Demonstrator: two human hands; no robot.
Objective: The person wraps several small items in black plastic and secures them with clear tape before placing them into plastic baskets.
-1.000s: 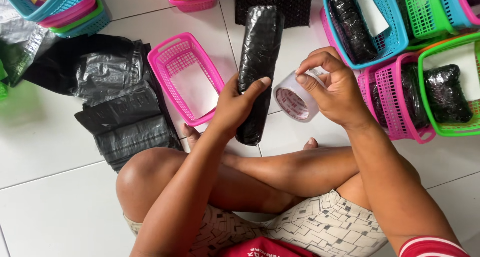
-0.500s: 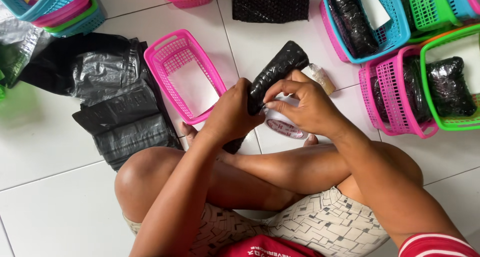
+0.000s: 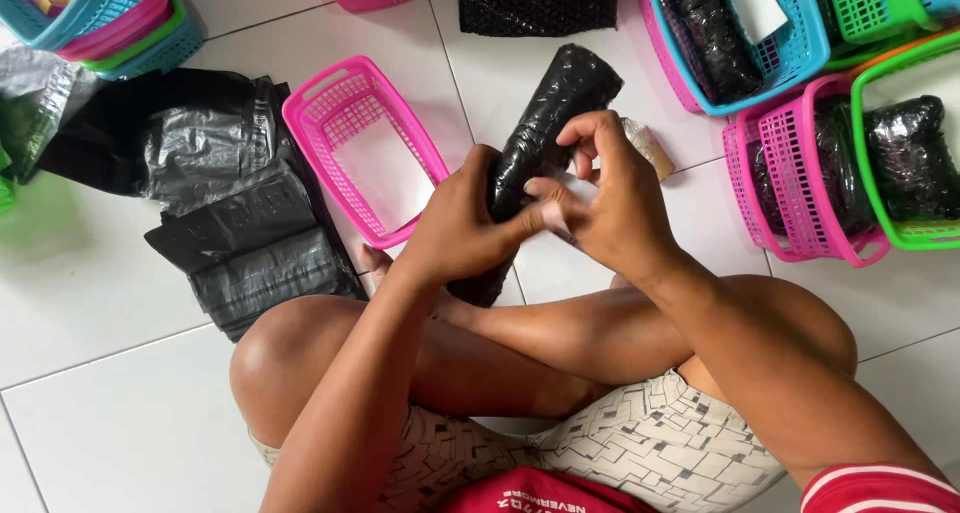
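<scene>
Head view, our left hand (image 3: 455,228) gripping a black plastic-wrapped roll (image 3: 545,133), our right hand (image 3: 610,198) pinching at its side, empty pink basket (image 3: 330,108) beside us on the floor.

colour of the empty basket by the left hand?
Pink basket, beside the left hand; head view.

Long roll wrapped in black bubble plastic (image 3: 548,123) — glossy, crinkled, cylinder-shaped. Held tilted above the white tiled floor, upper end pointing up-right, lower end down by the knee. Middle gripped between both hands — left hand (image 3: 455,228), right hand (image 3: 610,203).
</scene>
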